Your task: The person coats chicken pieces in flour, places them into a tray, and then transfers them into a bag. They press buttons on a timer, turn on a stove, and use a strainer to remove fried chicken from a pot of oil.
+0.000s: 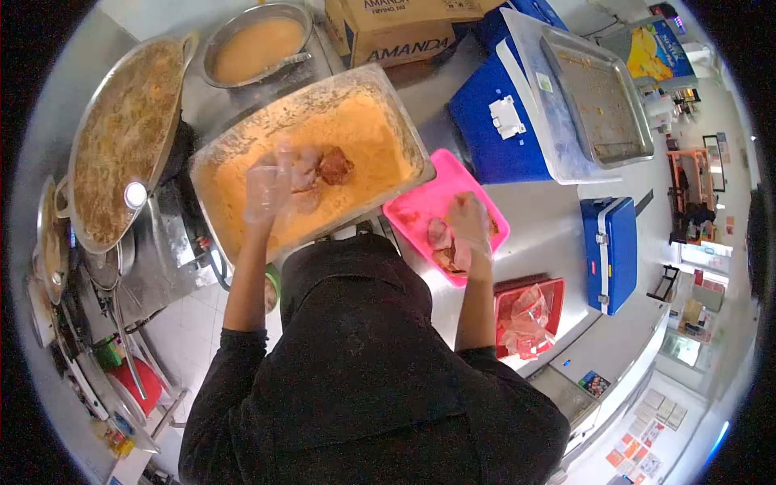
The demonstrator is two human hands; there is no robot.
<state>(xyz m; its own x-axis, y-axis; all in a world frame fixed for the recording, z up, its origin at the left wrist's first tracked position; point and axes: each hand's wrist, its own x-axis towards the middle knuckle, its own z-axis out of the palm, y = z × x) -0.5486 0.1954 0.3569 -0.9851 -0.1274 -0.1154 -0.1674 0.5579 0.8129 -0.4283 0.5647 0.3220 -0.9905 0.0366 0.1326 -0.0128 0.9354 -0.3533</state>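
Centrally placed on a steel tabletop (529, 218), a large rectangular metal tray (410, 121) holds loose orange-yellow powder, with several pale, powder-dusted meat pieces (305, 171) and one darker, reddish-brown piece (335, 166) lying in it. The left hand (268, 192), in a clear plastic glove, is inside the tray, just beside the pale pieces. Its fingertips are partly hidden, so whether its grip is wide, narrow or closed on meat cannot be told.

Just right of the metal tray sits a bright pink rectangular plastic tray (446, 171) with raw-looking meat (439, 234) in it. The right hand (470, 218), also gloved in clear plastic, is over this pink tray, its fingers curled close to the meat; whether they hold a piece cannot be told.

The pieces look fairly light, soft and floppy. The dusted ones should be less slippery than the moist meat in the pink tray, though the powder may rub off. A broad hold around the thick middle of each piece would suit better than a pinch at the edge.
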